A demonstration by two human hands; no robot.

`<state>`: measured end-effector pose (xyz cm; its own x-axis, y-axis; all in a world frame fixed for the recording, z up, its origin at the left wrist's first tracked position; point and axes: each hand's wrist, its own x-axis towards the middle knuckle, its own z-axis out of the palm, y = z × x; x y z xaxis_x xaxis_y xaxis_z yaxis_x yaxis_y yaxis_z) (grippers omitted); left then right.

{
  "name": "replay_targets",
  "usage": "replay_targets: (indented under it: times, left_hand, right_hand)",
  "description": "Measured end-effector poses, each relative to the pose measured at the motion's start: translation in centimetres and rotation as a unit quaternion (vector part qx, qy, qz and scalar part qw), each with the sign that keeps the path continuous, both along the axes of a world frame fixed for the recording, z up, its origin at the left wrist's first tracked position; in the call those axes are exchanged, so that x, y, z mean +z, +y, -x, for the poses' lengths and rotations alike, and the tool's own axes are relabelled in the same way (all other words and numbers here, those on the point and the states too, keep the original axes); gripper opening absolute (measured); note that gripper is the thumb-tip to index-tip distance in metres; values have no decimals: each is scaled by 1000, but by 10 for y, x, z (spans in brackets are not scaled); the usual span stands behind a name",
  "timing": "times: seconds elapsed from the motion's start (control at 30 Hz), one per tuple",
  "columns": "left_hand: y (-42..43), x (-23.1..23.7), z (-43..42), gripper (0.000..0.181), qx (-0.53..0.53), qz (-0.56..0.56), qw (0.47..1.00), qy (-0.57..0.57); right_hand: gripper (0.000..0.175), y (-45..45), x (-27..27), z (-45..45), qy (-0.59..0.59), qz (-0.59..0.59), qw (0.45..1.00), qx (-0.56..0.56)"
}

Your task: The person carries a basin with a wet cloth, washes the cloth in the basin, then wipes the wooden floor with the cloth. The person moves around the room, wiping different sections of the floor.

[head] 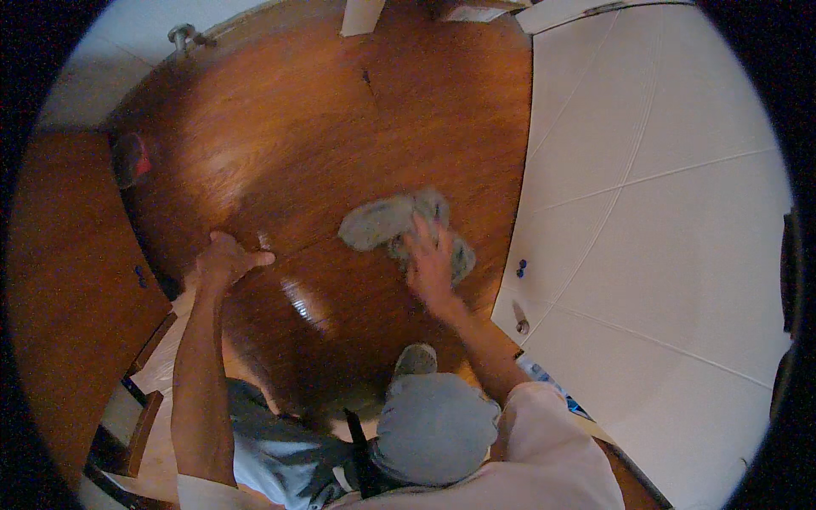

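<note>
My right hand (pixel 431 258) lies on a crumpled grey-green cloth (pixel 386 223), its fingers spread over the cloth's right part. Beneath the cloth is a glossy brown wood-grain surface (pixel 382 153). Farther left, my left hand (pixel 229 258) rests at that surface's left part with its thumb pointing right and no object seen in it; what its fingertips touch is unclear. My bent knee (pixel 437 427) and the tip of a shoe (pixel 415 360) show below my right hand.
A white panel door (pixel 637 191) with a small round knob (pixel 523 326) stands along the right. A metal doorstop or knob (pixel 183 35) is at the upper left. A pale post (pixel 362 16) meets the wood surface at the top. Light wooden boards (pixel 159 370) lie at the lower left.
</note>
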<state>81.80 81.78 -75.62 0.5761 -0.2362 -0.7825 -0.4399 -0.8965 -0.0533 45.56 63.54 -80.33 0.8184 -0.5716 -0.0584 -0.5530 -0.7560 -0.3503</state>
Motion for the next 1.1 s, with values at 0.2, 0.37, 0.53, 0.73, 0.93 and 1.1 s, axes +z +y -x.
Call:
replay_targets:
  times: [0.2, 0.37, 0.53, 0.73, 0.93, 1.1]
  left_hand:
    - [-1, 16, 9, 126, 41, -2, 999, -3]
    - [2, 14, 6, 128, 59, 1, 998, 1]
    - [14, 0, 2, 134, 13, 20, 1000, 16]
    - [6, 10, 2, 137, 38, -16, 999, 25]
    - [8, 5, 0, 138, 53, 5, 998, 31]
    - [7, -4, 0, 144, 45, -12, 998, 45]
  right_hand:
    - [37, -175, -22, -71, -93, 111, 986, -82]
    - [37, -59, 0, -32, -45, 103, 992, -60]
    - [42, -78, -17, -29, -19, 84, 996, -6]
    - [47, -278, -42, -180, -41, 177, 983, -36]
    - [42, -246, -42, -165, -144, 236, 954, 119]
    - [49, -306, -41, -171, -80, 151, 980, 106]
